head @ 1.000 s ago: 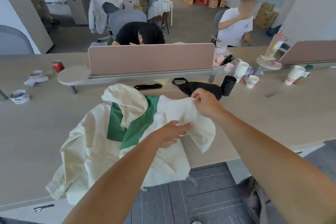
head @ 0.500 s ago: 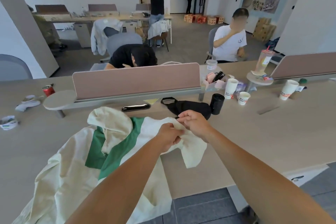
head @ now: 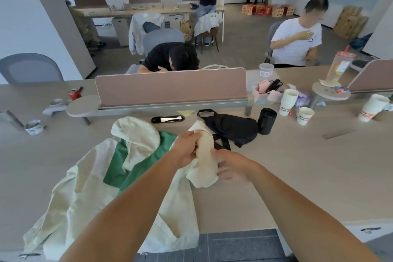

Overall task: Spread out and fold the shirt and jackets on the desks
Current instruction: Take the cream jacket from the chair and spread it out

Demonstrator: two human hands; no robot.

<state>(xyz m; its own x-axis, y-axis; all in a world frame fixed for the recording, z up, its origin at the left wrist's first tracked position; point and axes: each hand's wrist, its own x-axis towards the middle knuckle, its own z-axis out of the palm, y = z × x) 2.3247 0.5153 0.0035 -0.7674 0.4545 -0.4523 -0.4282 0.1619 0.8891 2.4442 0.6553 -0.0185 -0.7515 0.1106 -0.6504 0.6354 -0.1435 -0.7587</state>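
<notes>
The jacket (head: 89, 193) is cream, hood included, with a broad green panel (head: 116, 173). The desk (head: 297, 166) is plain pale beige. The divider (head: 170, 88) is dusty pink-brown on a grey base. The bag (head: 231, 128) is black, as are the tumbler (head: 266, 121) and the glossy case (head: 168, 119). A small note (head: 186, 112) is yellow. The paper cups (head: 288, 102) are white with red and black print. The can (head: 74, 94) is red. The floor (head: 234, 247) is dark grey tile with thin paler seams. The chair (head: 29, 68) is grey. The far boxes (head: 268, 9) are patterned in red and white.
</notes>
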